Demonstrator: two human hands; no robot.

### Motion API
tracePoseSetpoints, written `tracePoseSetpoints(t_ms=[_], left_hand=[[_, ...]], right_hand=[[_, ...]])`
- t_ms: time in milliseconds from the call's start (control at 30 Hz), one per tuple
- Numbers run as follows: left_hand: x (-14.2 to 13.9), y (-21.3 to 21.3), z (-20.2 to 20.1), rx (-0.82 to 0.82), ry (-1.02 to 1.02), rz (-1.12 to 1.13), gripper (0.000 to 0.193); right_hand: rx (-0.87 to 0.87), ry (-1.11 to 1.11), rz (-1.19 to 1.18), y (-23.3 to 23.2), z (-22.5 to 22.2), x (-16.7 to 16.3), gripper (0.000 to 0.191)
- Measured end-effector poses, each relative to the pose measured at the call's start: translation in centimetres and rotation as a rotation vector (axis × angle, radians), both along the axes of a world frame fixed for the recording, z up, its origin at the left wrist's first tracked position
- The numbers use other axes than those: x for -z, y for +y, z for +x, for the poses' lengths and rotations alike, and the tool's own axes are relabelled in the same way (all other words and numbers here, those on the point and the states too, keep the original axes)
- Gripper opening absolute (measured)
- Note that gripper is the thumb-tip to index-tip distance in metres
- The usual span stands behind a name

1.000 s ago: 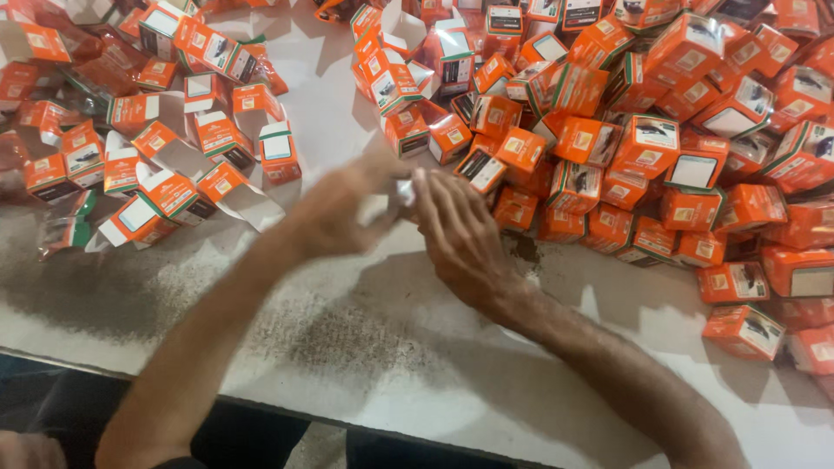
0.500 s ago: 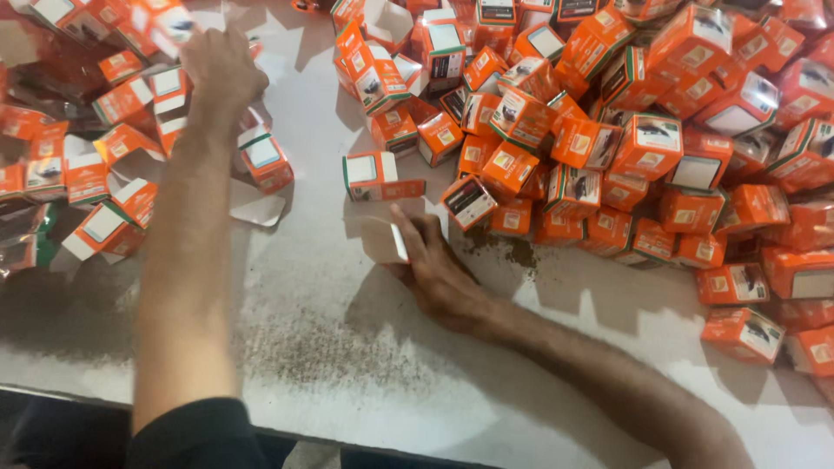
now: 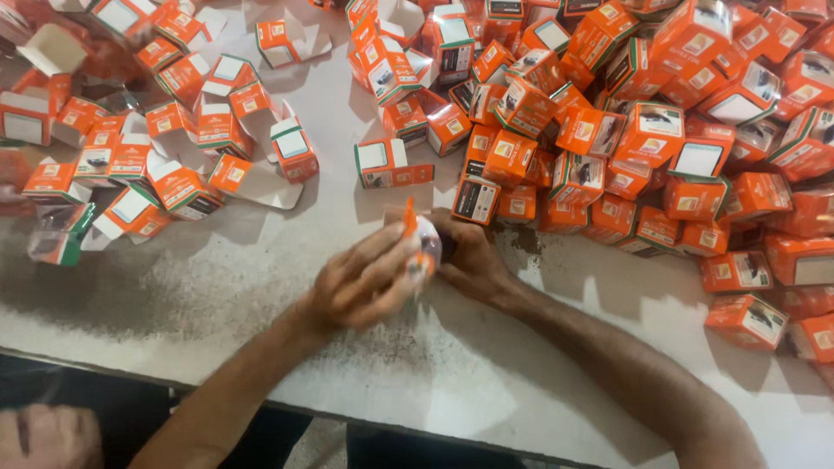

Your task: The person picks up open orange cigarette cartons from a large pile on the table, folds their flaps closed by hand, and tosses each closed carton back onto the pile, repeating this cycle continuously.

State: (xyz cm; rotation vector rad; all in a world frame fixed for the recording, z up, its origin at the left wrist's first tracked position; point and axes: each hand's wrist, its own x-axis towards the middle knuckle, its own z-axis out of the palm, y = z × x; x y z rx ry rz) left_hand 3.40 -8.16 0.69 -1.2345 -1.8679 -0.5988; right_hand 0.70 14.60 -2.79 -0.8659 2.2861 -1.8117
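Observation:
Both my hands meet over the middle of a white worktable [image 3: 261, 287]. My left hand [image 3: 360, 282] and my right hand [image 3: 473, 260] grip one small orange and white carton [image 3: 424, 239] between them, with its flap sticking up. What is inside the carton is hidden by my fingers. A closed orange box [image 3: 391, 163] lies on the table just beyond my hands.
A big heap of closed orange cartons [image 3: 660, 139] fills the right and far side. Open cartons with raised flaps [image 3: 174, 148] are scattered at the far left. A loose box [image 3: 747, 320] lies at the right. The table's front edge [image 3: 217, 382] runs below my arms.
My left hand came back from the far-left pile of open cartons to the middle and now joins my right hand on a carton.

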Motion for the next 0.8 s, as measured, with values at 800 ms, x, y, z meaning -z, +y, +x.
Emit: tracePoseSetpoints(t_ms=[800], left_hand=[[0.3,2.7,-0.1,-0.337,-0.823,0.432,0.041]], right_hand=[[0.094,0.250,0.123,-0.7,0.4,0.6,0.077]])
